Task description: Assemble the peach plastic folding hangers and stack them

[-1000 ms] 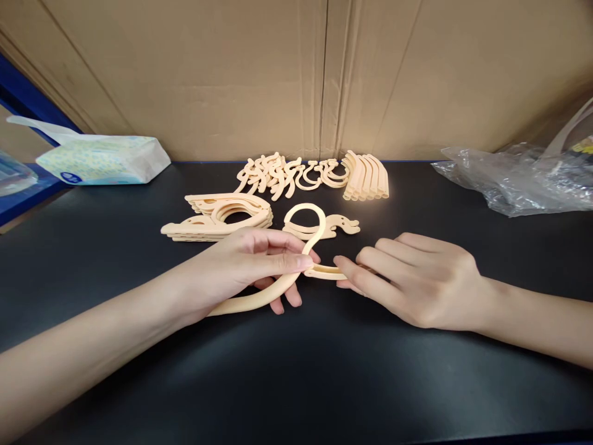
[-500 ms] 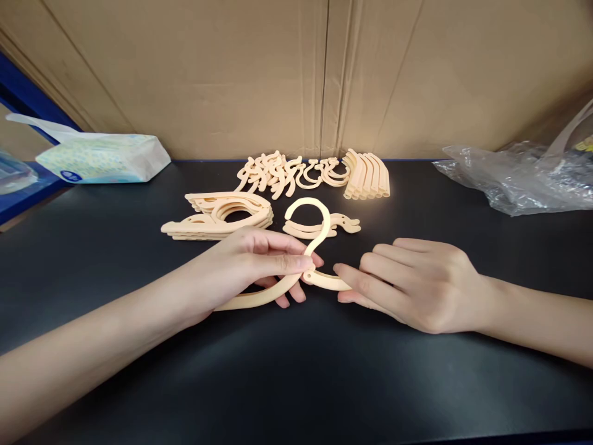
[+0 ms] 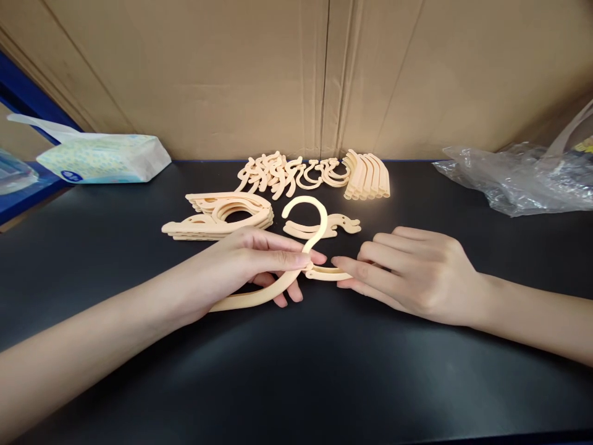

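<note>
Above the black table I hold a cream plastic folding hanger [image 3: 317, 230] with its hook pointing up. My left hand [image 3: 250, 262] pinches it at the joint below the hook, thumb on top, and one curved arm [image 3: 252, 299] runs under that hand to the left. On the other side, my right hand [image 3: 407, 275] is closed on the end of the second arm [image 3: 324, 274], a channelled piece meeting the joint. Its gripped end is hidden by the fingers. Just behind the hook lie a few loose cream hanger parts [image 3: 345, 224].
A stack of folded cream hangers [image 3: 204, 228] lies behind my left hand. Farther back are a heap of curved pieces [image 3: 266, 173], several hooks [image 3: 334, 170] and a row of arm pieces [image 3: 368, 176]. A tissue pack [image 3: 106, 157] sits left, clear plastic bags [image 3: 514, 179] right.
The hanger's hook has shifted slightly left. The arm in my right hand has turned a little, showing more of its channel, and the right hand has risen slightly.
</note>
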Demonstrator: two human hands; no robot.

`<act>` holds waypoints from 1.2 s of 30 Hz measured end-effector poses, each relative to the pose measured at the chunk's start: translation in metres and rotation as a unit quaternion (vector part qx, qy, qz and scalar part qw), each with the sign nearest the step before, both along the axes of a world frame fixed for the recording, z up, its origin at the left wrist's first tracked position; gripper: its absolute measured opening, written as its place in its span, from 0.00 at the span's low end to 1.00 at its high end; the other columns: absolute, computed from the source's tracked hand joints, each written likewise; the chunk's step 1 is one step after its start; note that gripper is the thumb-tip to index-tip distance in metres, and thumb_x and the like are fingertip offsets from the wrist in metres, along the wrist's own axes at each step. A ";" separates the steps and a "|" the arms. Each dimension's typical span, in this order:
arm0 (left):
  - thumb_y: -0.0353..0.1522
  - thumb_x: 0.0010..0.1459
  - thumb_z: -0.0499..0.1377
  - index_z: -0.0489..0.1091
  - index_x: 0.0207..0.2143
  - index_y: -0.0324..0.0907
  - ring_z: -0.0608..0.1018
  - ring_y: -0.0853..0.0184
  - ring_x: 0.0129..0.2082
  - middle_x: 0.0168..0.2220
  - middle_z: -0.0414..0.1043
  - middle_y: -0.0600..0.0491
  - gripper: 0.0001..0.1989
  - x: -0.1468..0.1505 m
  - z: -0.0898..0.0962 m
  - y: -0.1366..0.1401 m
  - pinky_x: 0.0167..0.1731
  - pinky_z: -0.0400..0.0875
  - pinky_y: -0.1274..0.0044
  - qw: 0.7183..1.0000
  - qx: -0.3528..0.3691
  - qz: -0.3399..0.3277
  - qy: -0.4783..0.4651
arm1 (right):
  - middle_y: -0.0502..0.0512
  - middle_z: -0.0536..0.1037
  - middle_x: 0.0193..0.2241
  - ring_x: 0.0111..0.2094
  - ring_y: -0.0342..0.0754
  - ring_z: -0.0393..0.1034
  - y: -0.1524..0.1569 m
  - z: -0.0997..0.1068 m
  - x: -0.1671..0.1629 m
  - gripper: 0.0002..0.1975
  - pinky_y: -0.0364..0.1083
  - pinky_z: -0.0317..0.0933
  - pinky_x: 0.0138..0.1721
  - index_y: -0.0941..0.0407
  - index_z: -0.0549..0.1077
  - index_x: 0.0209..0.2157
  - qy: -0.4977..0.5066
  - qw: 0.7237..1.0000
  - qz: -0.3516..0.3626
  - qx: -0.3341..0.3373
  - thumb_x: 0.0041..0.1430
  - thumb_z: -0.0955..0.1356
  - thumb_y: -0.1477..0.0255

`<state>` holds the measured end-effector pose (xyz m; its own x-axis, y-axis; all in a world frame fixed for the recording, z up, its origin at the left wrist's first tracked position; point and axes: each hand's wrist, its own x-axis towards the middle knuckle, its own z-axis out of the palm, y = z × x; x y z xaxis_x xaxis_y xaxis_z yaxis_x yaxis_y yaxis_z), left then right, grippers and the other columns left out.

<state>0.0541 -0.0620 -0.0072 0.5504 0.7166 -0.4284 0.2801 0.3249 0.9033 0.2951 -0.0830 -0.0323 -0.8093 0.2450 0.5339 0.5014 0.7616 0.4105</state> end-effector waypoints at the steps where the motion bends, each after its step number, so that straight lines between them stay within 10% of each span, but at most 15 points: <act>1: 0.36 0.54 0.64 0.80 0.39 0.44 0.78 0.71 0.25 0.25 0.79 0.52 0.11 0.000 0.000 0.000 0.27 0.75 0.86 1.000 0.000 -0.003 0.001 | 0.45 0.70 0.19 0.21 0.40 0.58 0.000 0.000 0.000 0.08 0.44 0.50 0.24 0.59 0.75 0.34 0.004 1.000 -0.004 0.001 0.63 0.67 0.69; 36: 0.33 0.57 0.63 0.79 0.38 0.45 0.77 0.74 0.25 0.26 0.78 0.56 0.07 -0.001 0.003 -0.001 0.26 0.72 0.88 0.999 0.024 -0.017 0.029 | 0.45 0.69 0.20 0.21 0.40 0.57 0.000 -0.001 0.001 0.11 0.43 0.49 0.24 0.58 0.74 0.36 0.006 1.000 0.006 -0.025 0.66 0.64 0.67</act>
